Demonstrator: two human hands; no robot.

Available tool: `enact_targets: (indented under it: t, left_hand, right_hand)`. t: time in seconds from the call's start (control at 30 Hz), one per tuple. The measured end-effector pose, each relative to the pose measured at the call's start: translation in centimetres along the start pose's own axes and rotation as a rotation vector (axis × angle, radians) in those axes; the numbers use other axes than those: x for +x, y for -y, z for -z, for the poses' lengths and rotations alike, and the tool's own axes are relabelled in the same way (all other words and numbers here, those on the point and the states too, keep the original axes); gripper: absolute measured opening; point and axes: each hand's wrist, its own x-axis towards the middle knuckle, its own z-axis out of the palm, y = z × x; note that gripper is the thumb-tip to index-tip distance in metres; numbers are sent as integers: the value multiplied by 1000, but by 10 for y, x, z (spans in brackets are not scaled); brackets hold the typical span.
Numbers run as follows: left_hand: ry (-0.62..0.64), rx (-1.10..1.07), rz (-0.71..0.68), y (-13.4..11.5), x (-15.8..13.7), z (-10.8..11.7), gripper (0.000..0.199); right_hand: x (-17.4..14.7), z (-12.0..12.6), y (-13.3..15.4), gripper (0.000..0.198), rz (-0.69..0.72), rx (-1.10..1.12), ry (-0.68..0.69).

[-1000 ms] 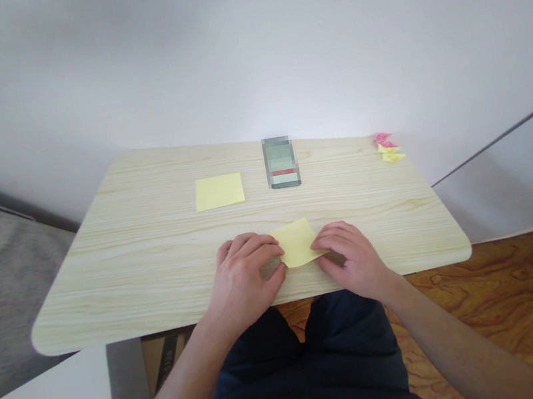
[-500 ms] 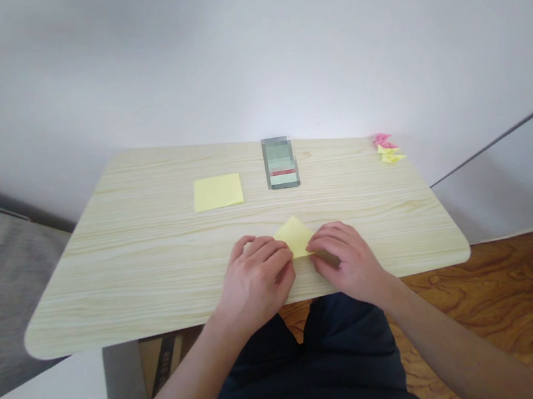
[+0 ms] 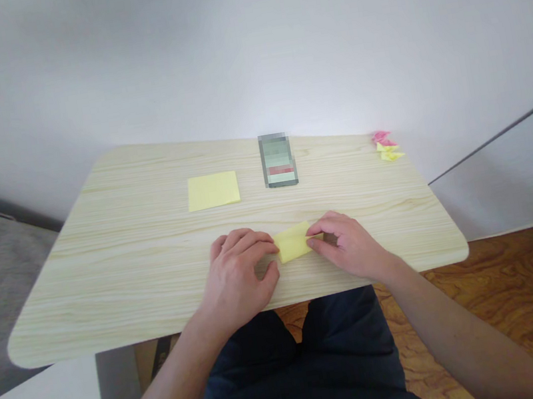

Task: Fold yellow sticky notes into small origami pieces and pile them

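Note:
A yellow sheet of paper [image 3: 294, 243], creased with its sides partly lifted, lies near the table's front edge between my hands. My right hand [image 3: 348, 240] pinches its right end between thumb and fingers. At the left end, the fingertips of my left hand [image 3: 240, 271] touch the paper, with the thumb held apart from the fingers. The underside of the sheet and the part inside my right hand's grip are hidden.
Beyond my hands lie a yellow paper pad [image 3: 213, 190] and a blurred-out device like a phone [image 3: 278, 160]. Folded pink paper [image 3: 381, 138] and yellow paper [image 3: 390, 151] sit at the back right. The wooden table [image 3: 120, 270] backs onto a white wall.
The yellow sheet has gone from showing a pointed corner to a long strip-like shape. My left hand has shifted left, its thumb now apart from the fingers.

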Motion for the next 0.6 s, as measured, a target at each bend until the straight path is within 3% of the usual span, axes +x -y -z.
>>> enact_targets:
  t: [0.23, 0.6]
  left_hand:
    - [-14, -20, -14, 8, 0, 2, 16]
    - [-19, -52, -13, 11, -5, 1, 18]
  right_hand:
    - [16, -8, 3, 8, -77, -84, 25]
    - [26, -8, 6, 8, -10, -194, 100]
